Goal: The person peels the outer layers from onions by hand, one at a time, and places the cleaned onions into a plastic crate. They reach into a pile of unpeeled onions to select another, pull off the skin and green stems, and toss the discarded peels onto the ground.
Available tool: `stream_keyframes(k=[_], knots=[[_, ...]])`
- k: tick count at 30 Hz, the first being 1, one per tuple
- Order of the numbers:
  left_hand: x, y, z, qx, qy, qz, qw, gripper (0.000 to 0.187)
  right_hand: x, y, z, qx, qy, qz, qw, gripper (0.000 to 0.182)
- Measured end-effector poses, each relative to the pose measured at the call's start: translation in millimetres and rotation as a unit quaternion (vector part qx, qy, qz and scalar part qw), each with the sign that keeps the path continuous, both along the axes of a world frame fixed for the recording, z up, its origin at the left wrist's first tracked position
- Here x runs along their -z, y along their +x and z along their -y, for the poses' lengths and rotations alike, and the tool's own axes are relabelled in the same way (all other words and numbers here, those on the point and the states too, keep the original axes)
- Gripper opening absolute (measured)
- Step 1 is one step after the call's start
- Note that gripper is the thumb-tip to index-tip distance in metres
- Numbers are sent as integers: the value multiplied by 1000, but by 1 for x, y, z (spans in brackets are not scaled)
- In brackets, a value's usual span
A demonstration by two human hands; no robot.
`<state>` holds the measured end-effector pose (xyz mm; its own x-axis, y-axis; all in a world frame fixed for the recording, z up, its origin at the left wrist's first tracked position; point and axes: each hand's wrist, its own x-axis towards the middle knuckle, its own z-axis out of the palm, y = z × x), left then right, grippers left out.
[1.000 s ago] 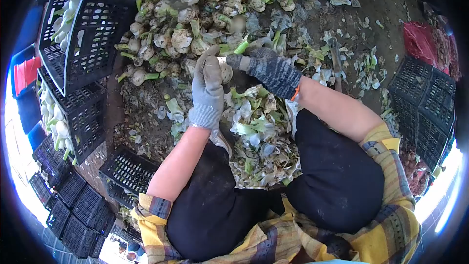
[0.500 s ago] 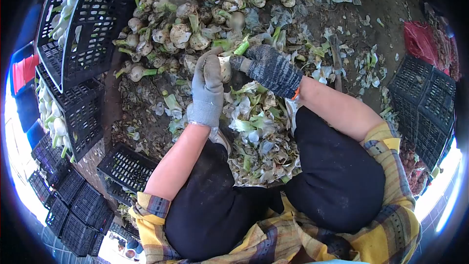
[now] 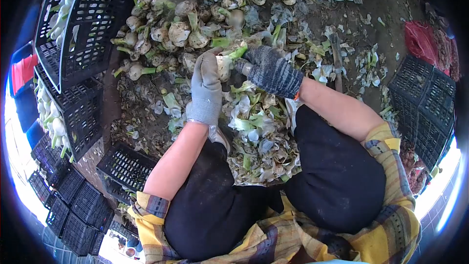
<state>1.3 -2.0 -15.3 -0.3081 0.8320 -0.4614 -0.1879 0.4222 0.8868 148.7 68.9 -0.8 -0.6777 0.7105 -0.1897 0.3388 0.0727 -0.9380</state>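
Note:
My left hand (image 3: 207, 76), in a pale grey glove, is closed around a white onion-like bulb (image 3: 224, 68) with a short green stem (image 3: 238, 52). My right hand (image 3: 272, 71), in a dark speckled glove, is curled right beside the bulb and its stem. A small greyish piece shows at its fingers, and I cannot tell what it is. Beyond my hands lies a heap of soil-stained bulbs (image 3: 180, 33) with green stem stubs. Below them, peeled skins and leaf scraps (image 3: 256, 127) are piled between my shoes.
Black crates with clean white bulbs (image 3: 58, 128) stand at the left, the upper crate (image 3: 95, 24) tilted. A smaller black crate (image 3: 128, 166) sits by my left forearm. More black crates (image 3: 422, 102) and a red net bag (image 3: 420, 44) are at the right. A wooden stick (image 3: 337, 58) lies among the scraps.
My right hand has shifted slightly, with its fingers moved off the bulb's side, which shows more now. The bulb stays in my left hand.

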Motion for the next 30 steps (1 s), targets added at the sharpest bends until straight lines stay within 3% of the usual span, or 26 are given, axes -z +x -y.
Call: stream_keyframes(k=[1,4,6,9,13,16,17,20,21,24,25,29,30], knots=[[-4,0,-1,-1,-31,38,999,51,2,-1,2,19,-11,-30,999,24],[-17,-1,-4,-18,-129,154,980,54,9,3,1,-26,54,90,994,22],[-19,-2,-5,-48,-200,229,952,50,9,2,2,3,29,83,996,22],[-24,4,-6,5,-91,152,984,54,16,4,-3,7,5,98,995,22],[-12,24,-3,-24,103,-53,993,46,15,3,-2,73,-26,64,995,26],[-25,8,-7,-26,-98,112,989,39,7,3,-4,86,-55,82,991,27],[-22,1,-7,-3,-111,243,964,37,5,4,-6,82,-67,99,989,28],[-19,-1,-7,-27,-154,328,932,43,20,5,-1,73,-34,91,993,28],[-20,-6,-9,9,-146,336,930,44,20,6,-1,72,-43,83,993,28],[-26,15,-4,-63,-54,81,993,44,16,7,-1,73,-76,65,992,27],[-12,11,-4,-36,27,-18,999,45,10,7,-2,77,-88,65,991,27],[-18,-7,-6,-39,-117,289,949,44,33,10,1,77,-95,-66,990,23],[-14,-11,-5,-27,-133,306,942,44,37,9,2,61,-62,-60,994,21]])
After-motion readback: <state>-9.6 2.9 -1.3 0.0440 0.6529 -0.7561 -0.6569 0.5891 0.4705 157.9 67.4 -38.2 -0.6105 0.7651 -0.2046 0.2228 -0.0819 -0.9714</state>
